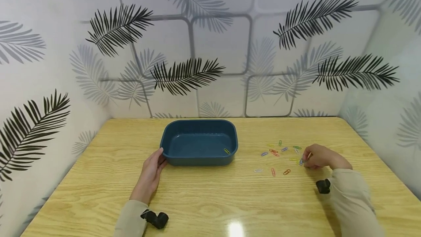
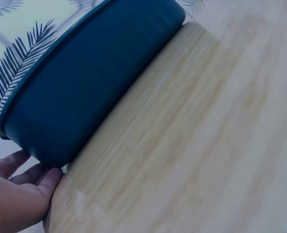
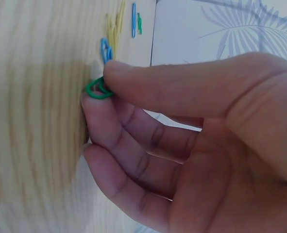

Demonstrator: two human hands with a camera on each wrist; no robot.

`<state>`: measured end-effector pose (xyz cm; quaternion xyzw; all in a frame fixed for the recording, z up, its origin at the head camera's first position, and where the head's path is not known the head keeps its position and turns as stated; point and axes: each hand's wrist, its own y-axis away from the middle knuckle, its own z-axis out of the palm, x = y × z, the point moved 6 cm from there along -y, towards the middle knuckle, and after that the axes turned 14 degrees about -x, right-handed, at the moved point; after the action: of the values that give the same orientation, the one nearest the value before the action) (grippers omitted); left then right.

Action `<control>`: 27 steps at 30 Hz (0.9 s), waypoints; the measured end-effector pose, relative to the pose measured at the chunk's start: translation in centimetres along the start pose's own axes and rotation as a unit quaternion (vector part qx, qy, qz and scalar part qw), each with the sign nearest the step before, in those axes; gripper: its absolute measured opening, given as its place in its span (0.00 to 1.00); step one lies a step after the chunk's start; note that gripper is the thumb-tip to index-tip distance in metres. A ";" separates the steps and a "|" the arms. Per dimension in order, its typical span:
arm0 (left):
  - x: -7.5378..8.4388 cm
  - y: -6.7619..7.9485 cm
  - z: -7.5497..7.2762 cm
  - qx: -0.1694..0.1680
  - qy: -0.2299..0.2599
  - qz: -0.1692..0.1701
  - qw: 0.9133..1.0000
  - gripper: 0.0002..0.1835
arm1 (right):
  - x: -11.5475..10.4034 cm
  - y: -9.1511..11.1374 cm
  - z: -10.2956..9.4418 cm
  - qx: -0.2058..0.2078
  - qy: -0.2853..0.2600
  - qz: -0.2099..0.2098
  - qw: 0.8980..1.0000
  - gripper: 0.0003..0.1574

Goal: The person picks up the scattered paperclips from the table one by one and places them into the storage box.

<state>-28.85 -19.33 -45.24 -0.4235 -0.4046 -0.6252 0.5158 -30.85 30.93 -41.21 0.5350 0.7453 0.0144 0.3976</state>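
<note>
A dark blue rectangular plastic basin (image 1: 198, 161) sits on the table, with a yellow paper clip (image 1: 227, 151) inside near its right end. My left hand (image 1: 150, 173) holds the basin's front left corner, one digit at the rim and bent fingers (image 2: 50, 180) low against the outer wall. Over at the right, my right hand (image 1: 319, 157) pinches a green paper clip (image 3: 99, 89) between thumb and index finger, close above the tabletop. Just beyond those fingertips lies a blue paper clip (image 3: 106, 50), with yellow clips (image 3: 115, 26) behind it.
Several coloured paper clips lie scattered between basin and right hand, including a white one (image 1: 258, 170), a red one (image 1: 273, 172) and an orange-brown one (image 1: 287, 172). Patterned walls stand behind and beside the wooden table (image 1: 204, 200).
</note>
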 end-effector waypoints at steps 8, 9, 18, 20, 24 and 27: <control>-0.4 -0.2 -0.4 -0.017 0.001 0.027 0.999 0.34 | -1.7 -0.9 -0.2 0.017 0.025 -0.012 0.999 0.05; -0.4 -0.1 -0.4 -0.021 0.001 0.032 0.999 0.35 | -1.9 -1.0 -0.2 0.020 0.023 -0.015 0.999 0.05; -0.1 -0.1 -0.3 0.003 -0.007 -0.006 1.000 0.29 | -3.0 -1.0 -0.7 0.059 -0.004 -0.031 0.998 0.05; -0.1 0.0 -0.2 0.002 -0.003 -0.006 1.000 0.29 | -3.5 -1.0 -0.9 0.066 -0.007 -0.038 0.997 0.05; -0.1 0.0 -0.2 0.001 0.003 -0.005 1.000 0.30 | -4.6 -1.5 -1.1 0.080 -0.011 -0.049 0.996 0.06; -0.1 -0.1 -0.1 0.001 0.003 -0.007 1.000 0.30 | -5.3 -1.9 -1.2 0.097 -0.016 -0.053 0.994 0.05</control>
<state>-28.96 -19.40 -45.35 -0.4182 -0.4065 -0.6295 0.5134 -32.48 26.33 -38.23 0.5311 0.7637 -0.0875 0.3564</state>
